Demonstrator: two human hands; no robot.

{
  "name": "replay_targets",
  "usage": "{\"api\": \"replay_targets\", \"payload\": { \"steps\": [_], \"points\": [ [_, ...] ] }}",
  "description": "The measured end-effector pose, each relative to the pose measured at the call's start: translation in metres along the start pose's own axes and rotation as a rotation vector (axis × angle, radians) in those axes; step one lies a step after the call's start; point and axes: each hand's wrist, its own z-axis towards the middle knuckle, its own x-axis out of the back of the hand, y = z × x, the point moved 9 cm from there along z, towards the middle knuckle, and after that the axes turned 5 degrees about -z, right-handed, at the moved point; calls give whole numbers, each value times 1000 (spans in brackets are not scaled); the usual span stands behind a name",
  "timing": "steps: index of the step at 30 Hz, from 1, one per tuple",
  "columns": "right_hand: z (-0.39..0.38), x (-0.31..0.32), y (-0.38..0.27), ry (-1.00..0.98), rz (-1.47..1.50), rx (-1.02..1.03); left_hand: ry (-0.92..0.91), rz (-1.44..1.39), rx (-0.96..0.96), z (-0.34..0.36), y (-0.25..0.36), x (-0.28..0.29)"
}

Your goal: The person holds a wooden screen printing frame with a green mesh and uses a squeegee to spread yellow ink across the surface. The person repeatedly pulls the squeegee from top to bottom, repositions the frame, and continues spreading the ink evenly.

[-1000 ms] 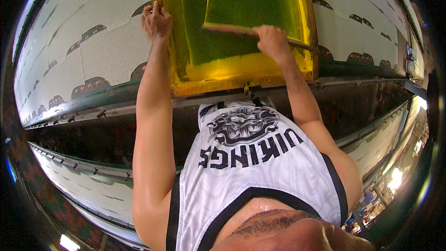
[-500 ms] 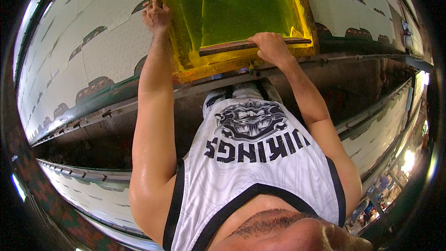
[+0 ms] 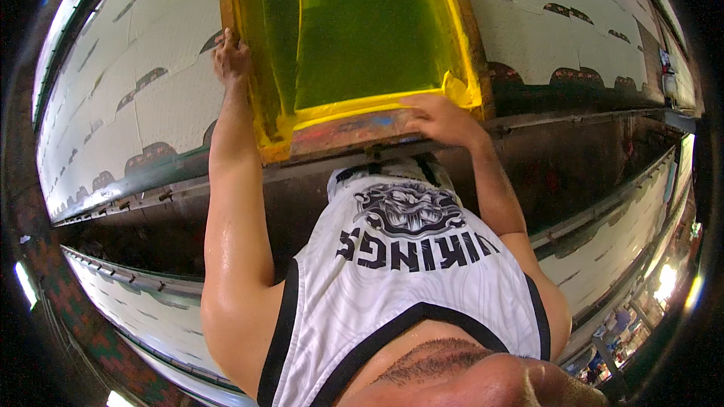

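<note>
Wearing a white sleeveless shirt with black trim and a dark printed picture, the person fills the bottom middle of the frame, both arms reaching up. The right hand, just above and right of centre, has its grip closed on the right part of a wooden squeegee. That squeegee lies crosswise above the middle of the frame, over the near end of a printing screen, its broad side tilted into view and stained red and blue. A thick line of yellow paint runs along its upper edge and heaps up at the right end, beside the hand.

The left hand, left of centre, rests at the left wooden side of the screen with one finger pointing up along it; whether its grip is closed on the wood, I cannot tell. The screen's dark green mesh spreads toward the top edge, with yellow smeared around its borders and a thin yellow line curving down its left part.

Under the screen, pale cloth with dark rounded patches covers the bench to both sides. A bright light shines at the lower right.
</note>
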Motion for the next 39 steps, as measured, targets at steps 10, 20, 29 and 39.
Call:
{"api": "replay_targets", "payload": {
  "steps": [10,20,29,39],
  "points": [
    [10,154,198,627,-295,-505,19,82,24,6,5,3],
    [8,159,197,775,-401,-387,-42,-44,54,1,23,8],
    [-26,208,91,898,-436,-69,-99,-415,17,23,-21,-18],
    [-85,367,211,786,-321,-139,-51,-141,-119,12,154,-17]
  ]
}}
